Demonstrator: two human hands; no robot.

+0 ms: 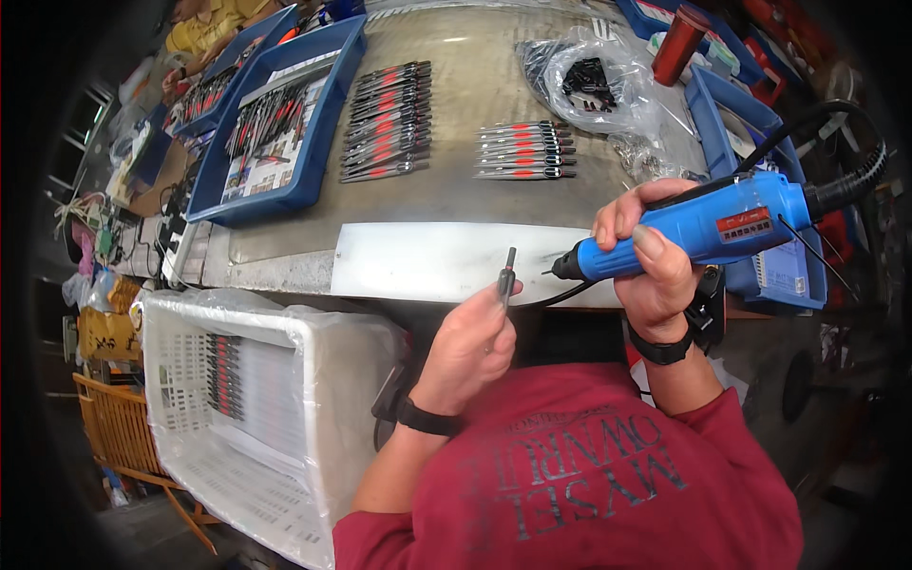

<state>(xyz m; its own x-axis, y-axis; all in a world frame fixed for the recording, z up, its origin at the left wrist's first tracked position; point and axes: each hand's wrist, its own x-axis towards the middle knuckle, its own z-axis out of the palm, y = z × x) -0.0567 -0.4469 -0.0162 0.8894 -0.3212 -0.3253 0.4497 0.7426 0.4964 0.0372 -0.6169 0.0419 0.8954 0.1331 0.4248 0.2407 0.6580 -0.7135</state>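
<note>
Where two hands [467,347] grip, one blue driver [698,226], one dark pen-shaped piece [506,278]

You hold a blue, barrel-shaped electric screwdriver [703,223] nearly level above the near edge of the desk [456,114], its dark nose [567,263] pointing left toward a slim, dark pen-like piece [506,282], nearly upright and apart.
</note>
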